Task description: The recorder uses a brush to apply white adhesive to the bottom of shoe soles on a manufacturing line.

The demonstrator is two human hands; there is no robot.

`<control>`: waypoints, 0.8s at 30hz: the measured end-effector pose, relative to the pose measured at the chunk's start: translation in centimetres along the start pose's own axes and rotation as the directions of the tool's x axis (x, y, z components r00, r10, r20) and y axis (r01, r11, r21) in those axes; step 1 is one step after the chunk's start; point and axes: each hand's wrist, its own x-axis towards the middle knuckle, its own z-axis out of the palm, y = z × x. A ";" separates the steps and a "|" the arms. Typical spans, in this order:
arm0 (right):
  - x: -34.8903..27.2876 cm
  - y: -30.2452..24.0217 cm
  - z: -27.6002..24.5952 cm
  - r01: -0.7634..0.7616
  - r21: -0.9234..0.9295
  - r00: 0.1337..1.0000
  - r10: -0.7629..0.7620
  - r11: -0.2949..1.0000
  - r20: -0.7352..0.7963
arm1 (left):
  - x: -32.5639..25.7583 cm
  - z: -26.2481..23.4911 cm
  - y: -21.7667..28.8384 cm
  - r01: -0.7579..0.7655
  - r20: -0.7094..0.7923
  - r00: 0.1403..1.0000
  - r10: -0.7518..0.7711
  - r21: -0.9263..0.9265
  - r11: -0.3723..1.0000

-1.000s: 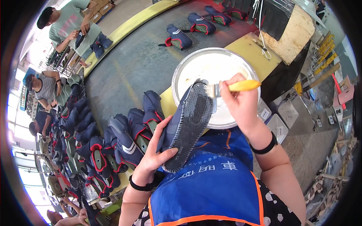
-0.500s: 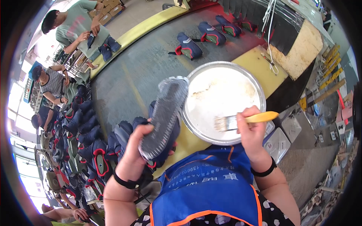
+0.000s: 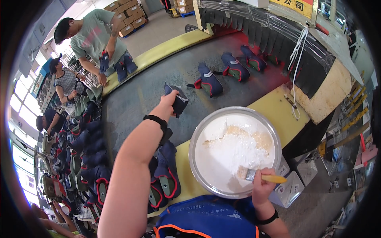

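My left arm reaches forward over the grey conveyor belt [image 3: 131, 95], and my left hand [image 3: 168, 102] grips a dark navy shoe upper [image 3: 179, 104], seen partly behind the fingers. Beyond it, several navy shoe uppers with red trim [image 3: 210, 81] stand in a row on the belt. In my right hand [image 3: 262, 184] is a paintbrush with a yellow handle [image 3: 276, 179]. Its bristles touch the white paste in a round metal pan [image 3: 193, 158] in front of me, near the pan's right front side.
More shoe uppers [image 3: 166, 170] crowd the near left edge, by a yellow border strip. At the belt's far right, a black strip curtain [image 3: 270, 43] hangs before a red-lit opening. Co-workers [image 3: 93, 39] stand along the left, one handling a shoe upper. White cords [image 3: 297, 59] dangle at right.
My left hand has carried the shoe upper from close to my body forward over the belt. The brush has lowered into the paste, and my view has shifted.
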 end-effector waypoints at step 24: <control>0.1 -2.0 0.9 0.041 -0.058 0.999 -0.042 0.997 -0.020 | -30.2 -16.8 -13.3 -0.612 0.485 0.745 0.457 0.770 0.179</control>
